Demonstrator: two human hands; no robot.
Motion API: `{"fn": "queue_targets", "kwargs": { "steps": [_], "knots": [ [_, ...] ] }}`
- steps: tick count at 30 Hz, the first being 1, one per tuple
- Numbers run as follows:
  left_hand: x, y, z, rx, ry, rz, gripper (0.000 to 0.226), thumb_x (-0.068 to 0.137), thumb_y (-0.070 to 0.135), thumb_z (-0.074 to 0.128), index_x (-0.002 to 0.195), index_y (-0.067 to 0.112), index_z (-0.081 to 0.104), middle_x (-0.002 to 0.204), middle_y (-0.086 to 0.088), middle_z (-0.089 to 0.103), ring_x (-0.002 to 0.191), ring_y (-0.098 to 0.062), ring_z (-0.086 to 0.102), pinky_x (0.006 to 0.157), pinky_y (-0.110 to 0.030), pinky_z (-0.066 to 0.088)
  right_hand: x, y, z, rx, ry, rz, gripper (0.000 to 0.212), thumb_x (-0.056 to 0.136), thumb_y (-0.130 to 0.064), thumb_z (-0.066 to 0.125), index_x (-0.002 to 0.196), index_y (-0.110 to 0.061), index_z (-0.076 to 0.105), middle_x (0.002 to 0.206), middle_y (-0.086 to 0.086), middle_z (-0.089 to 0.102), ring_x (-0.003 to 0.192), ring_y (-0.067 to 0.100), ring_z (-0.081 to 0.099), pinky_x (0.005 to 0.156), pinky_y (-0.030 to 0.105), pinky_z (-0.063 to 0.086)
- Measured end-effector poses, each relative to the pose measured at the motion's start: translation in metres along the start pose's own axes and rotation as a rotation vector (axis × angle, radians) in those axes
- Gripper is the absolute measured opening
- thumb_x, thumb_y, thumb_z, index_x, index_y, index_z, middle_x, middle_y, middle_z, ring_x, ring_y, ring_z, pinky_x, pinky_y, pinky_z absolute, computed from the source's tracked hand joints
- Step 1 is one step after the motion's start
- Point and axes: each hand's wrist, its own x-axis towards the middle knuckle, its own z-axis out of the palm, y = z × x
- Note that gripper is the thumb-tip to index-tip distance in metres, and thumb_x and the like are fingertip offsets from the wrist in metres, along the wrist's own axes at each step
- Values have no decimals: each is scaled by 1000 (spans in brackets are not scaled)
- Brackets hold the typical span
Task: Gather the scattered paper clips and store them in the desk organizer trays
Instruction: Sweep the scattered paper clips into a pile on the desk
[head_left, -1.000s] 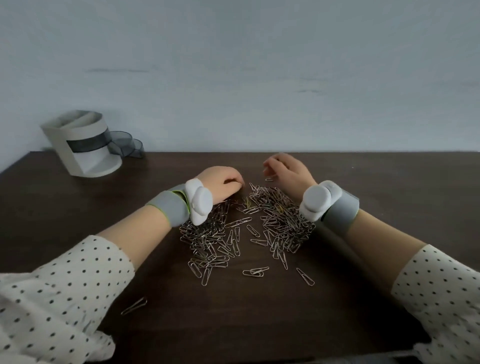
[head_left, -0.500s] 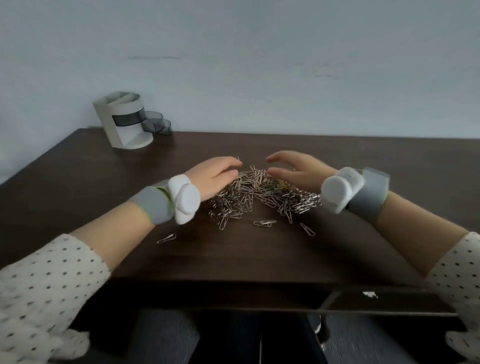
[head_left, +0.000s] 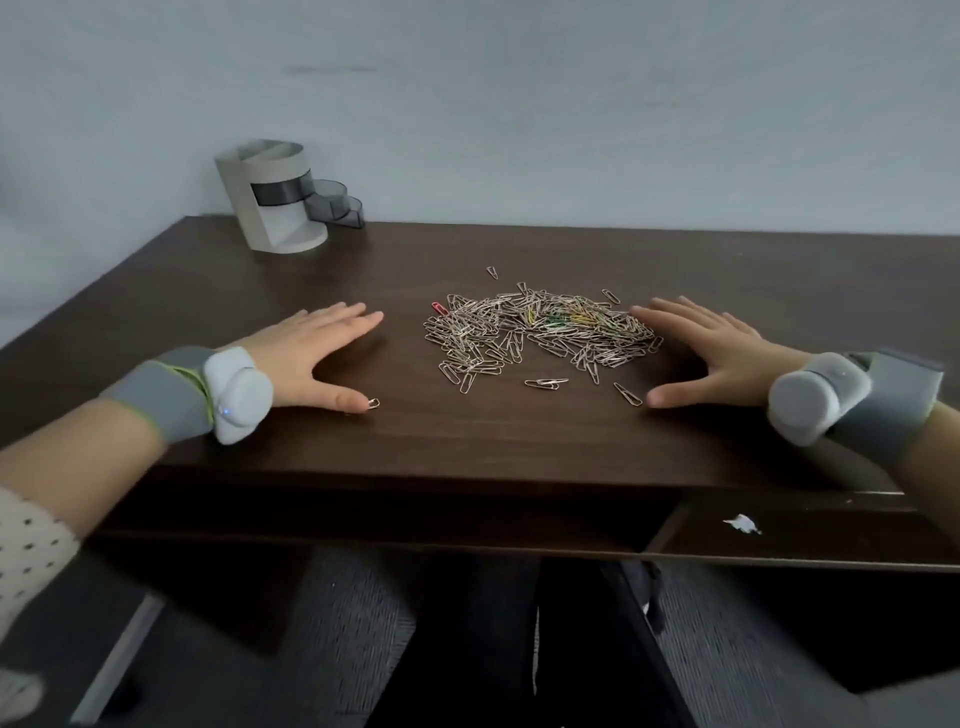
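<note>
A heap of mostly silver paper clips (head_left: 540, 332), with a few coloured ones, lies in the middle of the dark wooden desk (head_left: 467, 436). A few loose clips lie just in front of the heap, and one single clip (head_left: 373, 402) touches my left thumb tip. My left hand (head_left: 311, 353) rests flat and open on the desk, left of the heap. My right hand (head_left: 711, 353) lies flat and open to the right of the heap, its fingertips near the heap's edge. The desk organizer (head_left: 275, 197), beige with smoky swing-out trays (head_left: 335, 202), stands at the back left against the wall.
The desk's front edge runs just below my wrists. A lower shelf or drawer front (head_left: 779, 530) with a white scrap on it shows at the lower right. My legs and the floor are visible under the desk. A plain wall backs the desk.
Both hands have left the heap and spread apart, flat on the desk at either side. The view has pulled back, so the organizer and desk front appear further into the frame.
</note>
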Motion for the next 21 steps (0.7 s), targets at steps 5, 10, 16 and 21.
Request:
{"fn": "queue_targets", "kwargs": {
  "steps": [5,10,16,21],
  "knots": [
    [21,9,-3,51,6,-21,119,50,78,41,144,23,-7,157,-2,-8,144,-16,-8,117,-45,-2,14,-11,1,-15,-21,-3,110,43,-82,45,138,-48,1,156,-7,1,142,9,-10,116,46,-9],
    [59,54,-2,78,69,77,133,39,94,23,144,18,-7,157,-4,-5,144,-15,-5,118,-42,-1,44,-49,14,-81,-25,-131,116,44,-90,30,140,-40,-9,156,3,-7,142,12,-13,114,35,-12],
    [90,85,-5,48,96,117,120,56,87,27,144,14,-7,157,-7,-4,145,-17,-3,118,-36,-1,74,-77,22,-34,40,-170,99,67,-77,35,143,-28,-6,156,8,-5,143,18,-9,113,30,-5],
    [98,92,-10,-118,214,161,89,82,66,30,144,12,-5,157,-9,-2,145,-16,-2,116,-30,0,78,-77,11,379,268,-187,61,92,-39,40,143,-17,15,153,3,21,138,7,17,112,22,13]
  ]
}}
